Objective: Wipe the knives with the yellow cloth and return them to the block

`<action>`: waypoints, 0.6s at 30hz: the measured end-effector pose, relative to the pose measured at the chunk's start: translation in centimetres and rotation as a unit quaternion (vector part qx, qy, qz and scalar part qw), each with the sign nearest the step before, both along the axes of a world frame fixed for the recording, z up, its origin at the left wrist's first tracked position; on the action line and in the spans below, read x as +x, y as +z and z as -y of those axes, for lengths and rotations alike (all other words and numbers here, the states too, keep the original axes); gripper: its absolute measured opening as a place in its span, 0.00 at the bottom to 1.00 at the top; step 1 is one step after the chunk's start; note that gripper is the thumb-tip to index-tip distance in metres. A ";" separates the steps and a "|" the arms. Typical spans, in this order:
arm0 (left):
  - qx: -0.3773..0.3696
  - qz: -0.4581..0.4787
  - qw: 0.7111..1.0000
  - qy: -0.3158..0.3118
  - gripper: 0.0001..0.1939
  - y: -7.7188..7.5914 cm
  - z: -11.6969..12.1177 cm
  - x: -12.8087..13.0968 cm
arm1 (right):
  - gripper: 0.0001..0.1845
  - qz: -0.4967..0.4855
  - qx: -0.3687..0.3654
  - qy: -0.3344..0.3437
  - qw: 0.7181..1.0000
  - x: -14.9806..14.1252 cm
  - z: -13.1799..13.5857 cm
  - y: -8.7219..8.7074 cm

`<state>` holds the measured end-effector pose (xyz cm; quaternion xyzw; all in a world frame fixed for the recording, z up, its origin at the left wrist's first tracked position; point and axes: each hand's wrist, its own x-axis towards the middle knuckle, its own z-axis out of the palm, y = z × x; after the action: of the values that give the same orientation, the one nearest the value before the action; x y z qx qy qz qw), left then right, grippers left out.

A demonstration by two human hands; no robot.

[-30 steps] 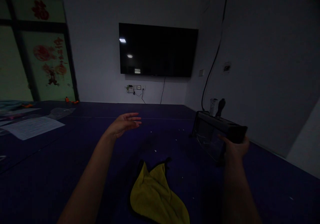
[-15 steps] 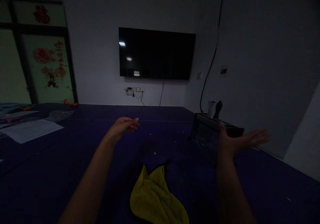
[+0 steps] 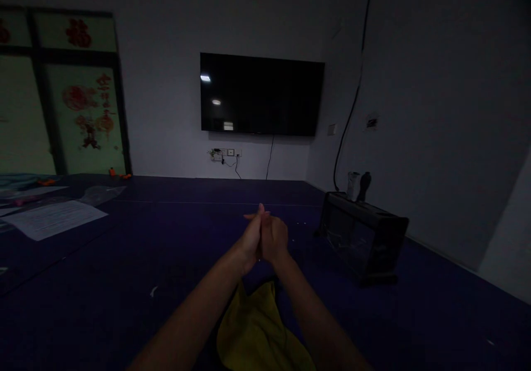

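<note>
My left hand (image 3: 250,239) and my right hand (image 3: 277,240) meet palm to palm in the middle of the view, above the dark blue tabletop (image 3: 124,271). Their fingers are stretched out and nothing is between them. A crumpled yellow cloth (image 3: 257,332) lies on the table just below my wrists, partly hidden by my forearms. A black box-shaped appliance with a glass front (image 3: 365,233) stands on the table to the right, free of my hands.
The room is dim. A dark television (image 3: 261,94) hangs on the far wall above a socket strip (image 3: 226,153). Sheets of paper (image 3: 53,219) and plastic lie at the table's left. A small jar and a dark bottle (image 3: 359,186) stand behind the appliance.
My right hand let go of the black appliance and swung left. My left hand came in from the left, and the two palms now meet in the middle.
</note>
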<state>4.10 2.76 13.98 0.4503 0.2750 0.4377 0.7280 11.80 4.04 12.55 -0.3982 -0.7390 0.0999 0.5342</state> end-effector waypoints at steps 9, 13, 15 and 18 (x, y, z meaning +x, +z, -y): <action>-0.025 0.048 0.996 -0.072 0.30 0.1 0.6 -0.4 | 0.43 0.003 0.129 -0.053 0.990 -2.1 1.6 -0.3; -0.008 0.055 0.998 -0.020 0.25 -1.0 0.7 0.0 | 0.39 0.007 0.144 -0.071 0.987 -2.1 1.6 -0.9; 0.002 0.058 0.998 -0.013 0.24 -1.2 0.8 0.1 | 0.38 0.010 0.152 -0.064 0.986 -2.0 1.7 -1.0; 0.015 0.055 0.998 -0.014 0.25 -1.1 1.0 0.1 | 0.38 0.015 0.154 -0.066 0.986 -2.0 1.8 -0.8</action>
<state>4.20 1.81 12.92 0.4405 0.2218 0.4553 0.7412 9.82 2.24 11.78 -0.3606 -0.7254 -0.0563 0.5837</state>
